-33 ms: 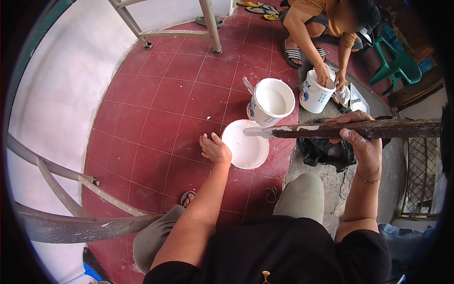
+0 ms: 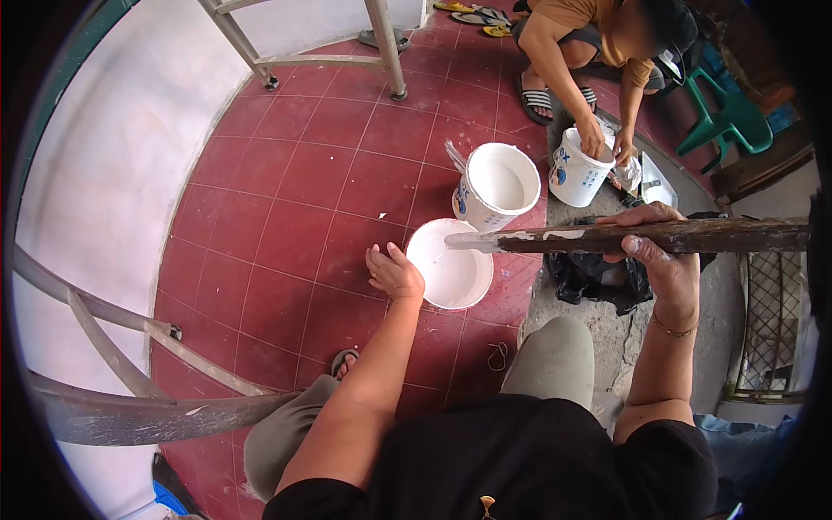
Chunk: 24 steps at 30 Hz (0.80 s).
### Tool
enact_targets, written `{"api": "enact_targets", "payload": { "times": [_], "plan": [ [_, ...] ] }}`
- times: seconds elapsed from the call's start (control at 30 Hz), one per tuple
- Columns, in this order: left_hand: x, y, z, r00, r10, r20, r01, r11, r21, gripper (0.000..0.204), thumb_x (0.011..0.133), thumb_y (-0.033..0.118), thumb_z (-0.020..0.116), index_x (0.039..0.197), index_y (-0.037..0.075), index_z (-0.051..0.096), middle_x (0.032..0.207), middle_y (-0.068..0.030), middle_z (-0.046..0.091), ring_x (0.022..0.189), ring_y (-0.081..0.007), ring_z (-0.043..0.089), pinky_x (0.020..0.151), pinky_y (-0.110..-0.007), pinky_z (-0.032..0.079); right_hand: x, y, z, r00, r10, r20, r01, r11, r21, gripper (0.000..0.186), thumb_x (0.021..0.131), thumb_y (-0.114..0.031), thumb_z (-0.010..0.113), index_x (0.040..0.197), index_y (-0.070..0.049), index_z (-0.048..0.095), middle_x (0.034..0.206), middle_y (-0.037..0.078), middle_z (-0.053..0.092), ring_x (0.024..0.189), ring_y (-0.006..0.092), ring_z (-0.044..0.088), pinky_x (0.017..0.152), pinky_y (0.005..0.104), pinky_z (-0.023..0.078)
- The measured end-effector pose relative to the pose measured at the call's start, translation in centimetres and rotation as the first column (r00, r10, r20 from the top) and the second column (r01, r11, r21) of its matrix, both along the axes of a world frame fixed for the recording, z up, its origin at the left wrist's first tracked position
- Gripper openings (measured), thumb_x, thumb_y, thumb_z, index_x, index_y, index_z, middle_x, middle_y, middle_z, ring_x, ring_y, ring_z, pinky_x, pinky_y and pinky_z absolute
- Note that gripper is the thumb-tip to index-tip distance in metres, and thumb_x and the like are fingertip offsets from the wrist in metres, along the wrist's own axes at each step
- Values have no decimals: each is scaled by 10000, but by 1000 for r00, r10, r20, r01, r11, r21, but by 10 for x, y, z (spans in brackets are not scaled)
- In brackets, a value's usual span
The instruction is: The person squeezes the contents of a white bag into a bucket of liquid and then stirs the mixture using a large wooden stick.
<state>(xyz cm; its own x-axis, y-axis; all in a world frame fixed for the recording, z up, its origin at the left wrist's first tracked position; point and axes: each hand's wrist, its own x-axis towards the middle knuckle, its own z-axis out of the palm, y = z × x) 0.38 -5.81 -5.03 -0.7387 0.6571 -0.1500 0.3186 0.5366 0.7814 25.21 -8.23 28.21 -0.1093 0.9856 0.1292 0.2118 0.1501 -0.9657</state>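
Observation:
My right hand [image 2: 656,234] is wrapped round a long dark wooden stick [image 2: 589,238], which lies nearly level. The stick's paint-whitened left end reaches over the white paint bucket [image 2: 449,300] in front of me, and thick white paint shows inside. At the bucket's left side is my left hand [image 2: 397,270], its palm against or very close to the wall and its fingers stretched out. Just behind stands a second white bucket [image 2: 475,208], also with white paint in it; something pale sticks out beside its left rim.
Across from me a crouching person [image 2: 568,52] has both hands at a third white bucket [image 2: 576,178]. A black plastic bag [image 2: 598,282] lies under the stick. Ladder legs [image 2: 321,61] stand far left, and a metal frame [image 2: 156,420] near left. A green chair [image 2: 724,121] is far right.

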Motion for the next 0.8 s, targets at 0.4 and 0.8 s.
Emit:
{"api": "enact_targets", "payload": {
  "times": [0.4, 0.8],
  "plan": [
    [1, 0, -2, 998, 11, -65, -11, 1000, 0, 656, 953, 532, 256, 1288, -7, 420, 1390, -179, 371, 1259, -368, 402, 1026, -547, 255, -6, 4, -2, 1000, 15, 14, -15, 1000, -20, 210, 749, -25, 731, 924, 47, 640, 911, 191, 683, 781, 214, 684, 671, 281, 573],
    [2, 1, 0, 996, 17, -85, -19, 1000, -15, 640, 955, 518, 271, 1281, -10, 428, 1384, -171, 386, 1239, -361, 427, 1007, -527, 285, -14, 14, -78, 998, 63, -16, -65, 974, -216, 165, 799, -38, 709, 929, 41, 644, 848, 111, 675, 724, 138, 645, 635, 239, 543]
  ]
}}
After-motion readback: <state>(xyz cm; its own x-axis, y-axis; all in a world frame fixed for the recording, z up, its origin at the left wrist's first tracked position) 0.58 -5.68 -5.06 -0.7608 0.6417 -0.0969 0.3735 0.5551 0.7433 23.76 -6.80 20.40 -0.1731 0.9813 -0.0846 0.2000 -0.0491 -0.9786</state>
